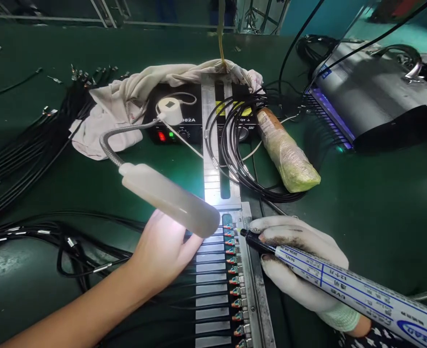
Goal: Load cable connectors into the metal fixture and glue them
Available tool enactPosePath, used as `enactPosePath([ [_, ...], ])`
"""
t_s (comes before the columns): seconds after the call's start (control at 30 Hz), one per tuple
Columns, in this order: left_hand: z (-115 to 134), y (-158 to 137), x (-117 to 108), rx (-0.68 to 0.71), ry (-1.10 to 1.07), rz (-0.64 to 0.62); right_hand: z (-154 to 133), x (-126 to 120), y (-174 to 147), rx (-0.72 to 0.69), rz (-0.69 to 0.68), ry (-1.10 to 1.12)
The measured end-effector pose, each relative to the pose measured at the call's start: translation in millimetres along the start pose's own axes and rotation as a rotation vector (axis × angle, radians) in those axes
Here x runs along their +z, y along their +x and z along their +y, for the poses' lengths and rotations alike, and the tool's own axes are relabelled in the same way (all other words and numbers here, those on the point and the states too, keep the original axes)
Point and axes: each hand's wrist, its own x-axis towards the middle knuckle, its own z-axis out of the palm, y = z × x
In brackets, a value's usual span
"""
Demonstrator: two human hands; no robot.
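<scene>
- Two hands in play, and your right hand [311, 237], in its smudged white glove, is closed around a printed tube [329, 273], fingers above and below, near the black nozzle [258, 243].
- That tube slants in from the lower right, its nozzle tip by the uppermost plugs [234, 270] on the metal rack [262, 290]; whether it touches down, you can't tell from here.
- By its look it's light, thin-walled and likely to give under a hard squeeze, so a gentle grip suits it, close behind the nozzle, where you've got the best steering (the smooth printed side could turn slippery in a dirty glove).
- Over to your left hand [164, 249], bare, fingers partly bent and reaching in at the top cables [213, 261]; the white lamp [169, 198] covers the fingertips, so no telling if they've pinched anything.
- Those cables look thin and bendy, easy to hold by the black jacket; the plugs with their tiny coloured wires look the fragile part, best left unpulled.
- And the rack itself, lying on the green table [361, 208], looks stiff and the heaviest of the lot; its bare metal edge would be the place to hold it, clear of the wires.
</scene>
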Motion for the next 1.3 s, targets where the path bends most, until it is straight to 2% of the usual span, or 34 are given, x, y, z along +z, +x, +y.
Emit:
enactPosePath([
  [0.3,4.3,2.3,-5.2,0.012,0.012,0.003,3.6,2.1,-1.5,0.028,0.015,-0.007],
  [1.3,0.9,-0.3,-3.3,0.021,0.011,-0.005,-0.7,0.4,4.3,-0.02,0.024,0.045],
])
